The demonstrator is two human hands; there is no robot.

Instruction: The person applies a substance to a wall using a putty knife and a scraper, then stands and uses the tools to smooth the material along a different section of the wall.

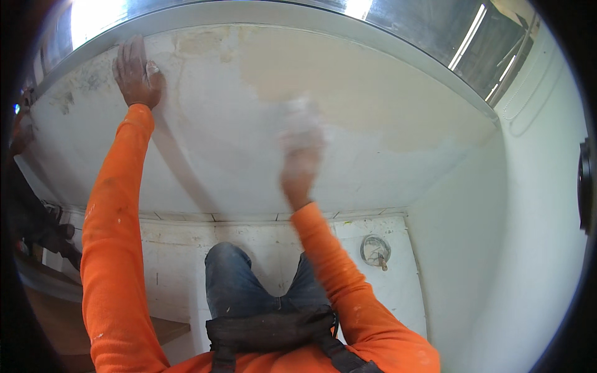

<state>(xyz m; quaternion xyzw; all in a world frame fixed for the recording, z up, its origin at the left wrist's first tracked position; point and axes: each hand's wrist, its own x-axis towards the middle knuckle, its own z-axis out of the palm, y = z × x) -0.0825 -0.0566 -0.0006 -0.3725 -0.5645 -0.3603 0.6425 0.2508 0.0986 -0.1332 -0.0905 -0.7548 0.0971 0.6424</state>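
Left of the tan patch [367, 87] on the wall [230, 143], brace with left hand [135, 73], spread flat as now; just below the patch, with right hand [303, 152], too blurred to tell any grip, stroke lightly, evenly.

1. No text, label, brand, number or sign can be read.
2. The white wall with tan, patchy coating [217, 137] bears stains that form no legible characters.
3. The round, grey-smeared object with a short stub [375, 250] shows no readable lettering either.
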